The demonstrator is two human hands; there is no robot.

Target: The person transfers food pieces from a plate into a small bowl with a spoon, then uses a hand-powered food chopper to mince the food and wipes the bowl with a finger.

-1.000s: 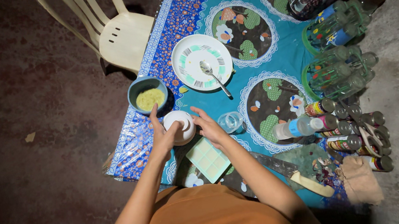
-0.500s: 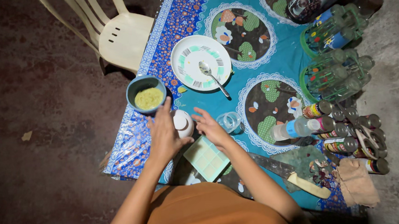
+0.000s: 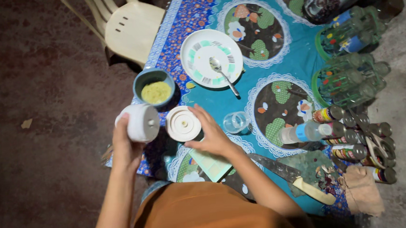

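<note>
My left hand (image 3: 124,149) grips a white round container part (image 3: 140,123), tipped on its side at the table's left edge. The matching white disc-shaped lid (image 3: 183,123), with raised rings on top, is under the fingers of my right hand (image 3: 212,138) just to the right of it. Right behind the two white pieces stands a blue bowl (image 3: 153,87) of yellow-green powder. A small clear glass (image 3: 236,123) sits right of my right hand. A pale green card (image 3: 211,164) lies beneath my right wrist.
A white plate (image 3: 211,58) with a spoon (image 3: 223,74) lies further back on the blue patterned tablecloth (image 3: 298,61). Bottles and jars (image 3: 354,133) crowd the right side, green racks of glasses (image 3: 350,58) behind them. A knife (image 3: 291,176) lies near the front. A cream plastic chair (image 3: 129,27) stands at the back left.
The white container came apart: my left hand carried one piece to the left and tipped it, while my right hand took the lid off to the right.
</note>
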